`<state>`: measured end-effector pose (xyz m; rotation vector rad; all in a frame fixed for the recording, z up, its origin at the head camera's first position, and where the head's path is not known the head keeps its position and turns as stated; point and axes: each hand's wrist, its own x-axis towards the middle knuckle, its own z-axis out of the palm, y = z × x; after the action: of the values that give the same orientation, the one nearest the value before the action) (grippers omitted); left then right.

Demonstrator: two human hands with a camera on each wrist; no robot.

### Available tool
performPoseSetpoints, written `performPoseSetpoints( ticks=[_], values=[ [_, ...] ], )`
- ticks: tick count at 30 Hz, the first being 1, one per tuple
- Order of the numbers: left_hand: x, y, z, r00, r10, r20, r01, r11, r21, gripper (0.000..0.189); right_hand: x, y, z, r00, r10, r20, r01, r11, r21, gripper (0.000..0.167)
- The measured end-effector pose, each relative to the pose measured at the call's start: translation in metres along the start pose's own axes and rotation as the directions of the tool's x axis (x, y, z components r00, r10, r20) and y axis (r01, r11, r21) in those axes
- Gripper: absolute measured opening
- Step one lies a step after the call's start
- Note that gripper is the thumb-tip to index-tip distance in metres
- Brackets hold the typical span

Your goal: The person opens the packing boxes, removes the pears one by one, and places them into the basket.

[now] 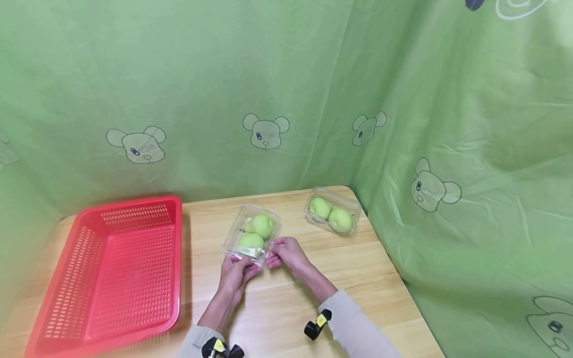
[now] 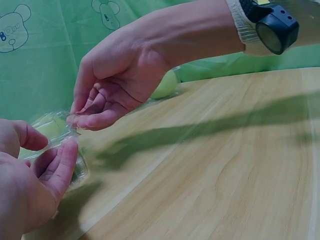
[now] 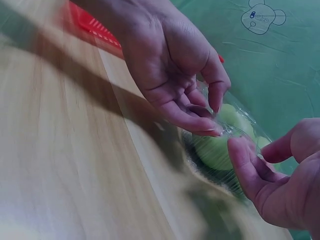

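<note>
A clear plastic clamshell box [image 1: 236, 233] with pale green, pear-like fruits [image 1: 250, 242] inside lies near the middle of the wooden table. At its near edge, my left hand [image 1: 234, 274] pinches the plastic between thumb and fingers. Close beside it, my right hand [image 1: 288, 253] pinches the near right corner of the same box. The right wrist view has both hands close together at the box's edge, the left hand [image 3: 175, 70] above and the right hand [image 3: 285, 175] at lower right, with the ribbed plastic wall [image 3: 220, 175] between them.
A second clear box [image 1: 353, 208] of green fruits stands at the table's back right. On the left is a large red plastic basket [image 1: 178, 258] with perforated sides. Green curtains [image 1: 215, 99] printed with bear heads hang behind and to the right of the table [image 1: 358, 278].
</note>
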<state>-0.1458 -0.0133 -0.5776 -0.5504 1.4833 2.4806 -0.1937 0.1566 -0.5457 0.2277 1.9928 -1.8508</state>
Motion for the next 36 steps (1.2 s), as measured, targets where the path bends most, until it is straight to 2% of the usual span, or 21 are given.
performPoseSetpoints(
  ticks=[9, 20, 24, 27, 36],
  values=[
    [-0.001, 0.002, 0.002, 1.000, -0.003, 0.018, 0.003, 1.000, 0.010, 0.056, 0.004, -0.011, -0.006, 1.000, -0.019, -0.020, 0.016, 0.992, -0.129, 0.018],
    [0.000, 0.001, 0.003, 0.999, 0.008, 0.038, -0.009, 1.000, 0.024, 0.055, 0.007, -0.014, -0.010, 0.998, -0.018, -0.053, 0.006, 0.978, -0.210, 0.015],
    [0.000, 0.002, 0.002, 0.999, 0.018, 0.032, -0.020, 0.999, 0.033, 0.054, 0.011, -0.012, -0.014, 0.999, 0.019, -0.050, -0.027, 0.987, -0.161, 0.016],
    [0.000, 0.002, 0.002, 0.999, 0.021, 0.030, -0.022, 0.999, 0.035, 0.054, 0.014, -0.009, -0.017, 0.998, 0.054, -0.044, -0.058, 0.995, -0.084, 0.019],
    [-0.002, 0.006, 0.000, 0.999, 0.016, 0.036, -0.018, 0.998, 0.057, 0.055, 0.019, -0.009, -0.026, 0.993, 0.096, -0.072, -0.093, 0.995, 0.037, 0.022]
  ],
)
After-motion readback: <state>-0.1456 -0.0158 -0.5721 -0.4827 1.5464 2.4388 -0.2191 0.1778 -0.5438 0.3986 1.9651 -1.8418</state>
